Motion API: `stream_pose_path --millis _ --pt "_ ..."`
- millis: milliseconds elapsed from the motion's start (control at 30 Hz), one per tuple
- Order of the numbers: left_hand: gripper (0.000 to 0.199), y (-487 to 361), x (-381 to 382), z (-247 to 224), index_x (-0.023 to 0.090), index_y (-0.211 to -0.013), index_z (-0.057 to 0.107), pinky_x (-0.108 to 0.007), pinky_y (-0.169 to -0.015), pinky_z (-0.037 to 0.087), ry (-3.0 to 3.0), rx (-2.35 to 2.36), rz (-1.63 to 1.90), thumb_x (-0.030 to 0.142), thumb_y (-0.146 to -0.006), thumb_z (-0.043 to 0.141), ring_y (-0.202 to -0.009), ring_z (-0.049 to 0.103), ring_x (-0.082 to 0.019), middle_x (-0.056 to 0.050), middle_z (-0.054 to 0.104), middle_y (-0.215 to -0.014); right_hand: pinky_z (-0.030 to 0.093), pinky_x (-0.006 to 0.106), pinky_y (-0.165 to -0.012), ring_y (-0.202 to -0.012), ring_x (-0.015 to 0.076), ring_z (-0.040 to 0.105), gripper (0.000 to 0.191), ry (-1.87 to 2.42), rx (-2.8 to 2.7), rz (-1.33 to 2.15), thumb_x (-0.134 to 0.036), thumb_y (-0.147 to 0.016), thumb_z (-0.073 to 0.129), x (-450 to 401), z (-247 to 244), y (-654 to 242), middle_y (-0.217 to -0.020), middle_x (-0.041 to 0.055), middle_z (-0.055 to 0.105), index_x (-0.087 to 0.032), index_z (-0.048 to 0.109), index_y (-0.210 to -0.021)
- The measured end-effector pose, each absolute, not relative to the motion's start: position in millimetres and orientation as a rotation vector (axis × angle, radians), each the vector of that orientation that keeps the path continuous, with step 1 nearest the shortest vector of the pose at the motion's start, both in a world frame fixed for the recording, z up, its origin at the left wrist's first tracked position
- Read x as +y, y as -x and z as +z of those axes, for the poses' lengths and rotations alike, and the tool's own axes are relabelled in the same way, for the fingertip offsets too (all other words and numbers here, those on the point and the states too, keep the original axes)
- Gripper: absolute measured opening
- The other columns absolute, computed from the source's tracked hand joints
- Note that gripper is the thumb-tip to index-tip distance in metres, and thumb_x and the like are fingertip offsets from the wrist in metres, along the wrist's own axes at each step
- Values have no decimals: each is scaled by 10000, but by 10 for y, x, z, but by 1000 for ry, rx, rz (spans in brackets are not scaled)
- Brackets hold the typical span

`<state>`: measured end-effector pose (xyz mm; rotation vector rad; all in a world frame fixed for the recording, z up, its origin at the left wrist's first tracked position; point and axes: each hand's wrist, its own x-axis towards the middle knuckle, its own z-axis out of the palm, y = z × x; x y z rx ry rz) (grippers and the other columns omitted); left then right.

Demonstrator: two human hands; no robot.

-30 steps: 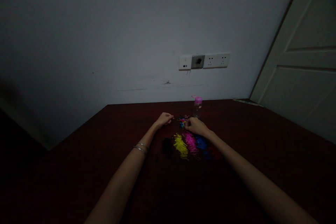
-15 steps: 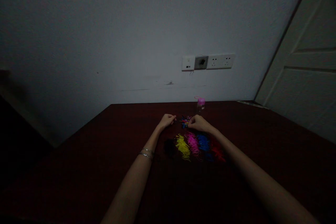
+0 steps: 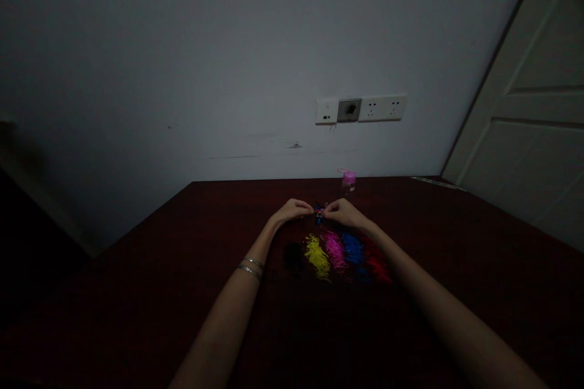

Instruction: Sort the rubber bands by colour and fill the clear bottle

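Note:
A small mixed pile of coloured strands (image 3: 319, 214) lies on the dark red table between my two hands. My left hand (image 3: 295, 210) is closed at the pile's left edge, fingertips pinched together. At its right edge my right hand (image 3: 341, 213) is also closed, thumb against fingers. What either pinch holds is too small to make out. Nearer to me lie sorted heaps side by side: black (image 3: 294, 256), yellow (image 3: 317, 257), pink (image 3: 335, 250), blue (image 3: 353, 248) and red (image 3: 376, 264), the last partly beside my right forearm.
A clear bottle with a pink cap (image 3: 349, 177) stands behind my right hand. The table (image 3: 228, 213) meets a pale wall with sockets (image 3: 382, 109). A white panelled door (image 3: 538, 127) is at the right.
My left hand has moved right, up to the mixed pile, and its fingers now point at my right hand. My right hand has shifted slightly left. The sorted heaps look the same.

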<state>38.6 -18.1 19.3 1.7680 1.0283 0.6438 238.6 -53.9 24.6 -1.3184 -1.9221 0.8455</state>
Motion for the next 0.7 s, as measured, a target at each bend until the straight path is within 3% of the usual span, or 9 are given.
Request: stream_pose_path --millis 233,700 --pt "285 -504 -227 265 98 -860 694 -194 -450 242 -1845 920 494 248 -625 630 -470 373 -56 14 517 -520 353 214 -517 -557 106 473 308 1310 -1891 874 -377 -632 572 -564 272 -2409 -595 28 597 -87 679 -624" --pt "363 -566 -208 195 79 -805 691 -199 -443 217 -1874 937 601 396 -648 609 -429 328 -48 36 453 -469 286 213 -477 -508 80 392 340 1314 -1906 909 -412 -630 559 -565 270 -2453 -540 -2 527 -89 666 -633"
